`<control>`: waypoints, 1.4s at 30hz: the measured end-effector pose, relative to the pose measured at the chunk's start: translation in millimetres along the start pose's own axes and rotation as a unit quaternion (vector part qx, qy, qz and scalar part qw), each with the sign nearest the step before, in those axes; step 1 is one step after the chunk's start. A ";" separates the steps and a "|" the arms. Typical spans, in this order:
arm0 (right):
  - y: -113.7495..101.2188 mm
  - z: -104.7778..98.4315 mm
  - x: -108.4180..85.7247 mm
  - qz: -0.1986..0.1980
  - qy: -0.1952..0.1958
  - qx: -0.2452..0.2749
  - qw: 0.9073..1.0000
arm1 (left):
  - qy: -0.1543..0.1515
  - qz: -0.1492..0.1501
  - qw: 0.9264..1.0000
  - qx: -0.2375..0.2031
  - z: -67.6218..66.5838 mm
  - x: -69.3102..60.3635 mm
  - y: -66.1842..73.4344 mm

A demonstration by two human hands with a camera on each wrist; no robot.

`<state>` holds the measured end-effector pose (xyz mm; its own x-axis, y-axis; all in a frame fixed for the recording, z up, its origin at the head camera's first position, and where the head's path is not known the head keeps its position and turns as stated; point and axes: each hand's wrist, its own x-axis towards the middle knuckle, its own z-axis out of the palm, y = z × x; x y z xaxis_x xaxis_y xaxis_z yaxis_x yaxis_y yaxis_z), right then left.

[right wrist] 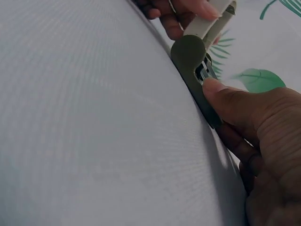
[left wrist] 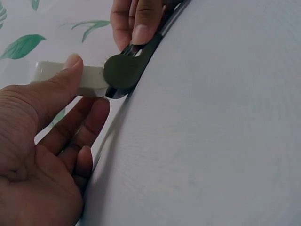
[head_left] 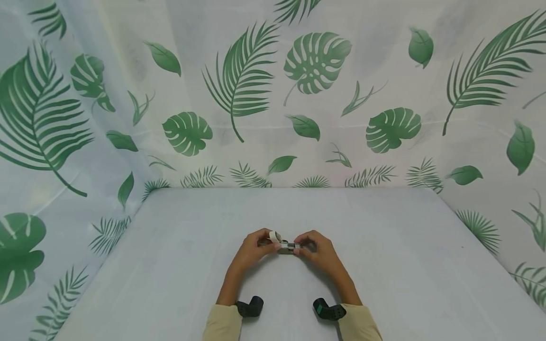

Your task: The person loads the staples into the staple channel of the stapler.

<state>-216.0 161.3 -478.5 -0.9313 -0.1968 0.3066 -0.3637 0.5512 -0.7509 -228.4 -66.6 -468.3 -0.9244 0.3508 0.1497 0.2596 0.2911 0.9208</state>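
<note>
A small stapler (head_left: 289, 246) is opened out between the two hands at the middle of the table. Its cream upper arm (left wrist: 49, 70) is swung up and away from the dark green base (right wrist: 188, 52). Thumb and fingers of the left hand (head_left: 251, 248) pinch the cream arm. On the other side, the right hand (head_left: 320, 252) grips the far end of the green base, its thumb by the metal rail (right wrist: 205, 71). The base sits at or just above the table; the exact contact cannot be told. Right fingertips are partly hidden behind the stapler.
A white-covered table (head_left: 192, 222) spreads around the hands. Behind it and at both sides hangs a pale curtain (head_left: 256, 151) printed with green leaves. Each wrist carries a black strapped camera (head_left: 251, 307), below beige sleeves' cuffs.
</note>
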 end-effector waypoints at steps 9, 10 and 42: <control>1.0 2.8 0.8 0.028 0.009 -0.005 1.000 | 0.049 0.013 0.993 0.111 13.4 1.3 12.8; 0.8 3.0 0.8 0.026 0.010 -0.004 1.000 | 0.055 0.020 0.989 0.138 15.4 1.4 15.8; 3.0 4.4 -0.3 -0.021 0.033 -0.034 0.999 | 0.087 0.105 0.879 0.457 45.8 3.0 38.5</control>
<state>-216.9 159.5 -483.4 -0.9110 -0.1681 0.3767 -0.3980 0.5985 -0.6953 -208.3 -13.5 -449.0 -0.8377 0.3639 0.4072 0.4718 0.8578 0.2041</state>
